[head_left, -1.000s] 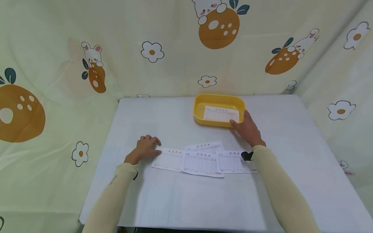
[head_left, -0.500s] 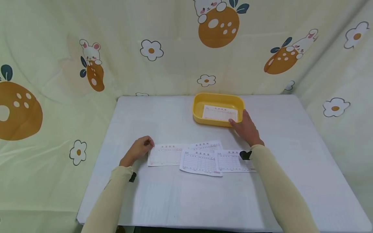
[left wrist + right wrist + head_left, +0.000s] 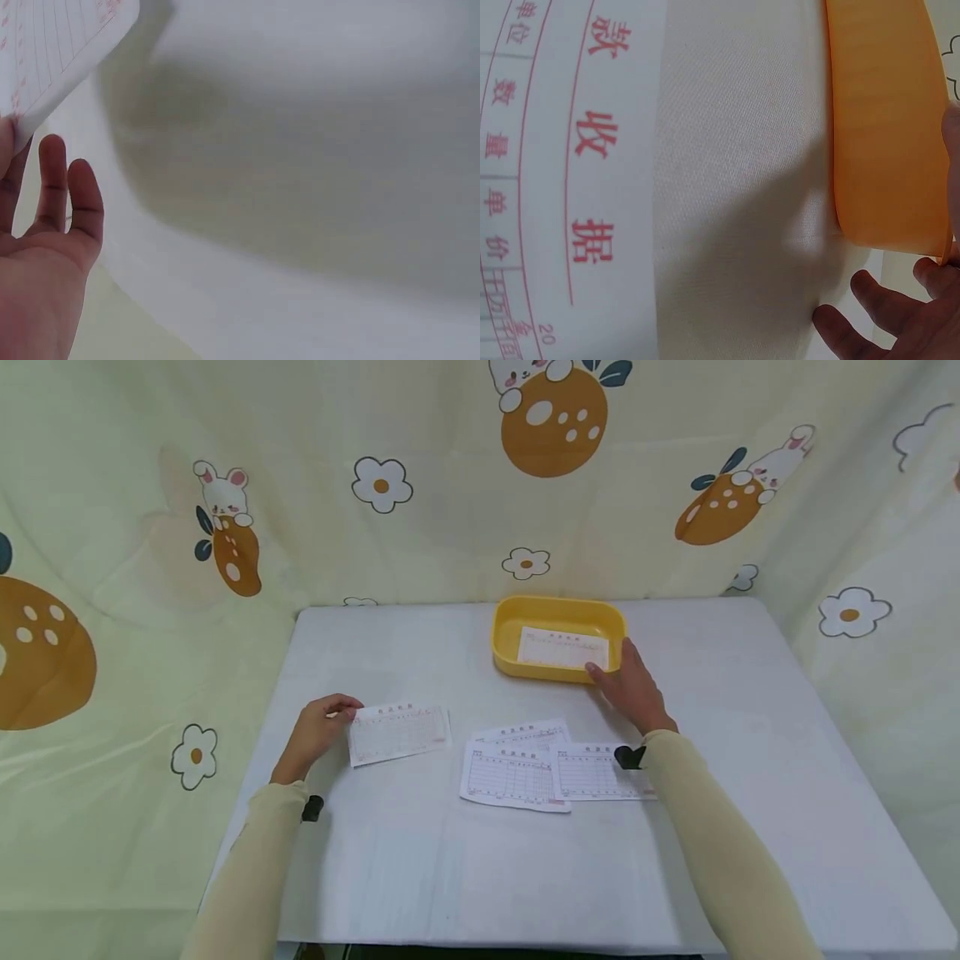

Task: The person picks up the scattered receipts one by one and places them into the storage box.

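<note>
My left hand (image 3: 318, 731) pinches a printed receipt slip (image 3: 400, 735) by its upper left corner, over the left part of the table. In the left wrist view, the thumb and a finger hold that slip's corner (image 3: 60, 52) while the other fingers stand apart. My right hand (image 3: 639, 695) holds the front right corner of a yellow plastic tray (image 3: 536, 673), thumb at the front rim, fingers round the right side. Another receipt slip (image 3: 562, 648) lies inside the tray. In the right wrist view, a red-printed receipt (image 3: 592, 172) lies beside the orange-looking tray wall (image 3: 889, 127).
Several overlapping receipt slips (image 3: 513, 777) lie mid-table, the right one (image 3: 592, 777) partly under my right wrist. The white table (image 3: 420, 877) meets a patterned cloth (image 3: 442, 527) at the back. Similar cloth hangs on both sides.
My left hand has taken hold of the leftmost receipt slip and drawn it left and away from the pile, its left end raised. The right hand stays at the tray's corner.
</note>
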### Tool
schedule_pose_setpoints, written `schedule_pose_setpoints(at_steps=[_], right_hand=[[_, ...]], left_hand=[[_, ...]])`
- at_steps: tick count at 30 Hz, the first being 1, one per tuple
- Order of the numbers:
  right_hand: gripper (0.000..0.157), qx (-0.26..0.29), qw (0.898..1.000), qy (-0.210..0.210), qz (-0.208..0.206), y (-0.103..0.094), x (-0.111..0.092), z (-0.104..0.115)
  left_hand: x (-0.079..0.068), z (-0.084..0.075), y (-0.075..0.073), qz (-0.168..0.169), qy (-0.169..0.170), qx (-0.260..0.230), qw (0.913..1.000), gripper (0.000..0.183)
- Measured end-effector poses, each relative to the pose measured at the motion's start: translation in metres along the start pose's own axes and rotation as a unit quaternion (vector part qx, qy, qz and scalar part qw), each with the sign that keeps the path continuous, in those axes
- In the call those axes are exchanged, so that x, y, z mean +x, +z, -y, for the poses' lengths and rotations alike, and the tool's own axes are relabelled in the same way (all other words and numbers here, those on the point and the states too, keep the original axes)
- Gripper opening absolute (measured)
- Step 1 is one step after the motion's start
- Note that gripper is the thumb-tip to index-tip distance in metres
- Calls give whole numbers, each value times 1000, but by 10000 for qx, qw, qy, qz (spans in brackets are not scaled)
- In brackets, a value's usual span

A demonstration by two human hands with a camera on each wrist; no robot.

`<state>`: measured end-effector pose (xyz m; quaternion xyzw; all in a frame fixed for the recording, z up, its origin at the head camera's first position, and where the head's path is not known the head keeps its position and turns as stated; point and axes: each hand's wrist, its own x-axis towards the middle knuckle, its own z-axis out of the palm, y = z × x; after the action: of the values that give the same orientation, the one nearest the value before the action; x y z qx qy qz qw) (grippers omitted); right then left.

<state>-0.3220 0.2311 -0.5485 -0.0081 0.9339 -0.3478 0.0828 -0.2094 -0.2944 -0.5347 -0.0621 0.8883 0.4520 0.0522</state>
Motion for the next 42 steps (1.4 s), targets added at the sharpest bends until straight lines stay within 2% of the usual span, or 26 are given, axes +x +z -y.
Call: schedule_pose_setpoints(at_steps=[4,10,15,19,22,25,29,33,37,42], right_hand=[[113,5,9999,98,-46,1,-5,-1],[113,-46,9999,95,-100,11,-8,0],[109,-70,9999,9,-95,27,-10,10],[109,-33,9999,-24,-112,39,-14,20],[109,24,9999,-54,-110,48,-19,26],[108,40,9999,-73,-129,53,-24,30],[105,-29,9996,-263,-58,64,-21,43],[103,-91,9989,-451,47,73,-17,58],[103,-110,9982,-576,115,81,-17,70],[103,-160,9971,-710,207,85,-14,79]], left_hand=[[16,-21,-9,-363,233,-278,9987,22],[44,-64,-15,-769,742,-696,9918,22],[62,-105,-13,-742,1002,-935,9878,23],[74,-138,-2,-448,1114,-1175,9858,24],[84,-158,15,-250,1141,-945,9886,23],[94,-171,39,25,1097,-609,9921,22],[98,-170,63,205,873,-436,9950,22],[99,-160,78,197,610,-279,9976,22],[95,-148,82,123,582,-1,9982,24],[86,-137,74,-102,755,9,9971,37]])
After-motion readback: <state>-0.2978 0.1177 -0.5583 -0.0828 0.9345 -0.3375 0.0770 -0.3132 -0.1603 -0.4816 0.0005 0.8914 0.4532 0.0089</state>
